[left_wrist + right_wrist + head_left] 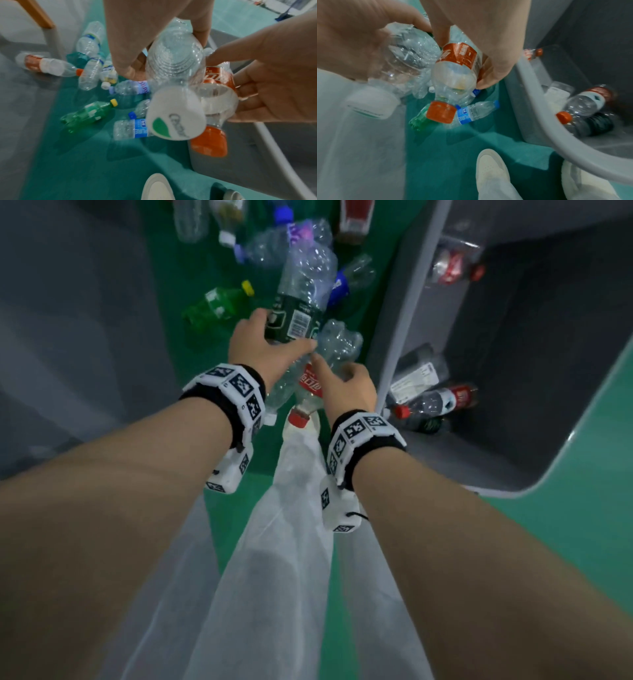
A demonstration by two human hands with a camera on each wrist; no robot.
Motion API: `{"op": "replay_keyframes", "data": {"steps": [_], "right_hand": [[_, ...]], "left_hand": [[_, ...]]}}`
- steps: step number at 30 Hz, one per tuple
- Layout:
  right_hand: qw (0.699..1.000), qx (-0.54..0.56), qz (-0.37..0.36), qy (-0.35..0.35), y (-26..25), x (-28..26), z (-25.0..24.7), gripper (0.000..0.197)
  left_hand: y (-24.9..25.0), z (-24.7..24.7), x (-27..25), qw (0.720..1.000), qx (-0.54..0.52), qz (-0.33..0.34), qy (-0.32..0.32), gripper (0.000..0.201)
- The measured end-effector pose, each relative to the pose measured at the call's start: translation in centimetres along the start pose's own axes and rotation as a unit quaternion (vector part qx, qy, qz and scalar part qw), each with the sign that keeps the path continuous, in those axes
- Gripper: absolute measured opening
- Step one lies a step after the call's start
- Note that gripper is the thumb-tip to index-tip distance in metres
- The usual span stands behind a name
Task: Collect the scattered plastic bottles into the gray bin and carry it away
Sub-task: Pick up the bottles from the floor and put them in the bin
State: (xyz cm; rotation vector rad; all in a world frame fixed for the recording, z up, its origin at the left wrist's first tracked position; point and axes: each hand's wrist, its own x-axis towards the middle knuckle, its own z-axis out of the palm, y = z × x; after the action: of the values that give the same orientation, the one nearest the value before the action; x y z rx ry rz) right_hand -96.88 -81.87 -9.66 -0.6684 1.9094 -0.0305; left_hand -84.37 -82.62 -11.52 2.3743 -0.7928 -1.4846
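on the green floor, just right of the hands, stands the large gray plastic bin, its rim pale; inside lie a few clear bottles, one red-capped clear bottle with a red and white label nearest the near wall. beyond the hands, loose bottles are scattered on the floor: a green plastic bottle with a yellow cap and a small clear bottle whose blue label reads "pure". white trouser legs and a white shoe show below.

the left hand reaches forward, fingers wrapped around a tall clear crumpled bottle with a dark green barcode label and a white cap bearing a green mark and gray script i cannot read. touching it, the right hand grasps a smaller clear bottle with a red label in white characters and a red cap, cap pointing toward the person, forefinger extended along it. both bottles are held above the floor, beside the bin's left wall, outside it.
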Motion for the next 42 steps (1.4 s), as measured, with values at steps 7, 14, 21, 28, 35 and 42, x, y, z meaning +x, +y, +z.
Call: {"op": "replay_keyframes", "data": {"steps": [7,14,21,28,35,42], "right_hand": [[0.985,0.151,0.033,0.073,2.2,0.0,-6.4,0.060],[0.967,0.203,0.110,0.111,6.5,2.3,-13.6,0.054],[0.955,0.206,0.199,0.083,9.0,6.7,-20.0,0.059],[0.958,0.098,0.264,-0.054,11.2,12.2,-26.4,0.053],[0.944,-0.272,0.055,-0.175,14.3,16.7,-27.7,0.064],[0.937,-0.281,0.061,-0.197,16.4,20.4,-25.3,0.062]], "left_hand": [[5.9,4.6,-3.4,0.988,0.092,0.107,-0.065,0.066],[10.0,11.1,-6.6,0.946,0.221,0.150,-0.182,0.078],[14.5,20.8,-6.4,0.918,0.333,0.118,-0.183,0.071],[15.2,29.8,-3.1,0.864,0.465,0.093,-0.166,0.080],[14.4,37.3,1.8,0.842,0.507,0.113,-0.142,0.066],[12.0,40.9,5.1,0.810,0.556,0.131,-0.133,0.067]]}}
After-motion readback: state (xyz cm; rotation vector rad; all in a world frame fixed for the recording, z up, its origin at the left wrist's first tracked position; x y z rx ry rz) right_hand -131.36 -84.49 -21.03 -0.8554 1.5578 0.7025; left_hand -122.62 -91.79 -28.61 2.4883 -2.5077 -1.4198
